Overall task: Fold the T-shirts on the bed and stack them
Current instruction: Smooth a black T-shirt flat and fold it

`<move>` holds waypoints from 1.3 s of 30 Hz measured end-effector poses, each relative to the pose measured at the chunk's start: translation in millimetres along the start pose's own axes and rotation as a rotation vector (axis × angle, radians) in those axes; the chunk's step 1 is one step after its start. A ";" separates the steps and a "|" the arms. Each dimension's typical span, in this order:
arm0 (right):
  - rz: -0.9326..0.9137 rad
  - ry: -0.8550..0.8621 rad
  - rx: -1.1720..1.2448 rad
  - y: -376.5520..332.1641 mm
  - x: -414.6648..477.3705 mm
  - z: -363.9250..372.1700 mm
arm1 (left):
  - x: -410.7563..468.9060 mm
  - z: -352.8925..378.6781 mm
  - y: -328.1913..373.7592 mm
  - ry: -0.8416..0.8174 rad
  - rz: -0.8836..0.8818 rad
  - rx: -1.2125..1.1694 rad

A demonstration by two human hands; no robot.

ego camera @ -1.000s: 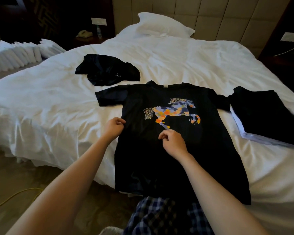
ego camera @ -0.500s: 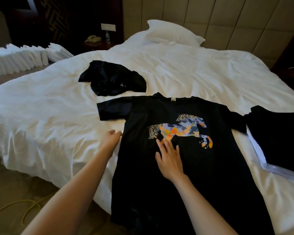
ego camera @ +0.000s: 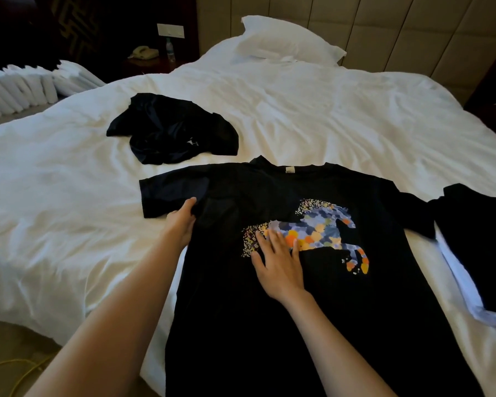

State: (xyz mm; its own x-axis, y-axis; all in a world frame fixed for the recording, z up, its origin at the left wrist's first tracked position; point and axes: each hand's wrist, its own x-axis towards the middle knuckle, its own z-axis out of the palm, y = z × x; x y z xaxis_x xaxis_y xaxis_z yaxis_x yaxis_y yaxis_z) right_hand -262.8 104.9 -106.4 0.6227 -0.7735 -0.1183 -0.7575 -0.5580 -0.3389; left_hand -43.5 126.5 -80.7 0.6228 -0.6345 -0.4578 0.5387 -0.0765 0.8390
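Moved: left hand (ego camera: 181, 224) has slid up the black horse-print T-shirt (ego camera: 241, 325) to its sleeve.
Crumpled black T-shirt (ego camera: 169, 130): bunched toward the left edge of the white bed (ego camera: 55, 196).
Left hand: at the armpit seam; grip cannot be told.
Horse-print T-shirt: flat, front up, hem over the near edge.
Right hand (ego camera: 279, 265): flat, fingers spread, pressing the print.
Folded black T-shirt stack (ego camera: 481, 247): at the right edge.

White pillow (ego camera: 287, 38) by the padded headboard (ego camera: 413, 30) — telephone (ego camera: 143, 52) and water bottle (ego camera: 170, 50) on the nightstand (ego camera: 155, 63)
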 end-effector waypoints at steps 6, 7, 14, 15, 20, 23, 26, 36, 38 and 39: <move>-0.015 0.044 0.111 5.9 4.8 2.8 | -17.1 36.4 10.8 0.259 0.361 0.605; -0.015 0.065 0.135 5.9 5.2 3.2 | -21.6 45.1 12.2 0.228 0.403 0.670; 0.164 0.119 1.118 13.8 21.3 -21.7 | -55.3 113.9 -10.7 -0.071 0.834 1.410; 0.217 0.152 1.290 18.9 24.8 -26.6 | -57.5 121.2 -20.5 -0.145 0.887 1.535; 0.391 0.196 1.771 52.3 25.6 -45.0 | -59.1 140.6 -70.2 -0.529 0.744 1.971; 0.541 0.198 1.643 57.6 31.9 -51.2 | -59.5 140.0 -77.2 -0.627 0.715 2.053; 0.636 0.212 1.422 51.7 41.7 -60.2 | -65.3 133.8 -64.8 -0.614 0.718 2.018; 0.468 0.156 0.725 27.8 47.1 -59.4 | -81.1 67.8 -32.3 -0.446 0.695 1.801; 0.446 0.163 0.499 27.6 44.6 -52.9 | -85.7 53.6 -28.8 -0.431 0.637 1.773; 0.457 0.186 0.460 27.2 43.6 -50.6 | -89.0 47.5 -26.6 -0.424 0.610 1.786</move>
State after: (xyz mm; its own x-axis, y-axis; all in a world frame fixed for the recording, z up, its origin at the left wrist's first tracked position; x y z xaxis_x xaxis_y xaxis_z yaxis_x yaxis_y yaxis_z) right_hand -266.2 40.8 -73.6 0.1842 -0.9633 -0.1952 -0.7502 -0.0095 -0.6611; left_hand -140.3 148.4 -48.3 0.1696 -0.9703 -0.1727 -0.9472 -0.2089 0.2435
